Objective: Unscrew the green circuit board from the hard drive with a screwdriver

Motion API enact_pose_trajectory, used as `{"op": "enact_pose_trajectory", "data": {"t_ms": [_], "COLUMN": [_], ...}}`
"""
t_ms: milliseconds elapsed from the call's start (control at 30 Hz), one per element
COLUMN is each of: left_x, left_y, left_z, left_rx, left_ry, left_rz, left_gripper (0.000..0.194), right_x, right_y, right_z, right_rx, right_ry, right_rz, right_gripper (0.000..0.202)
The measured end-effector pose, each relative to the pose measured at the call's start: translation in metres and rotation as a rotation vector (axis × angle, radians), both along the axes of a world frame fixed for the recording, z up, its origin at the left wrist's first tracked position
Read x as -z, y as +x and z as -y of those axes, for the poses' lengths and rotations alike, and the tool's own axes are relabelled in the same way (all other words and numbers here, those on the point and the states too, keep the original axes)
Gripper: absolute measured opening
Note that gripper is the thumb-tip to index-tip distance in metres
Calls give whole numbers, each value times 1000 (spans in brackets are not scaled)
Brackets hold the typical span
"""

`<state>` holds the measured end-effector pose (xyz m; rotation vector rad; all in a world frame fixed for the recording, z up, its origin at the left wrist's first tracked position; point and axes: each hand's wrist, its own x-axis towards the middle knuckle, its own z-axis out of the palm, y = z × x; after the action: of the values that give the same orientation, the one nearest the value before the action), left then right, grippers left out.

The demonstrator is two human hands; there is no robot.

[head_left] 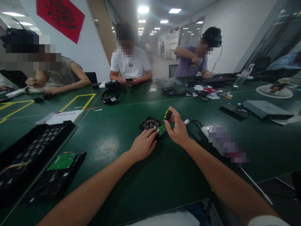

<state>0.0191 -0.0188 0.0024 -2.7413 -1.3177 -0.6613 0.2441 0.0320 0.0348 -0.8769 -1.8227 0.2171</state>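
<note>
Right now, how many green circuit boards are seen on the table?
3: the middle board at the left hand, the left board beside the black tray, the blurry right board near the grey box. More may be hidden.

The screwdriver (167,115), circuit board (161,128) and shared worktable (117,125) suggest an electronics workshop.

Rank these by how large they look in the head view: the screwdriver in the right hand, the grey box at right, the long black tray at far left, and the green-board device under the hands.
1. Long black tray
2. Grey box
3. Green-board device, partly covered
4. Screwdriver
</note>
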Motion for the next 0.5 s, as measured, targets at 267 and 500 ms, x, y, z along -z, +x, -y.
{"op": "enact_pose_trajectory", "data": {"t_ms": [267, 500], "left_x": [-4, -3], "left_y": [0, 1], "left_z": [1, 0], "left_rx": [1, -2], "left_ry": [-13, -20], "left_rz": [-1, -8], "left_gripper": [47, 47], "right_x": [3, 0], "right_y": [0, -2], "right_z": [-2, 0], "right_rx": [29, 26], "right_ry": [37, 44], "right_rz": [1, 23], "right_gripper": [75, 69]}}
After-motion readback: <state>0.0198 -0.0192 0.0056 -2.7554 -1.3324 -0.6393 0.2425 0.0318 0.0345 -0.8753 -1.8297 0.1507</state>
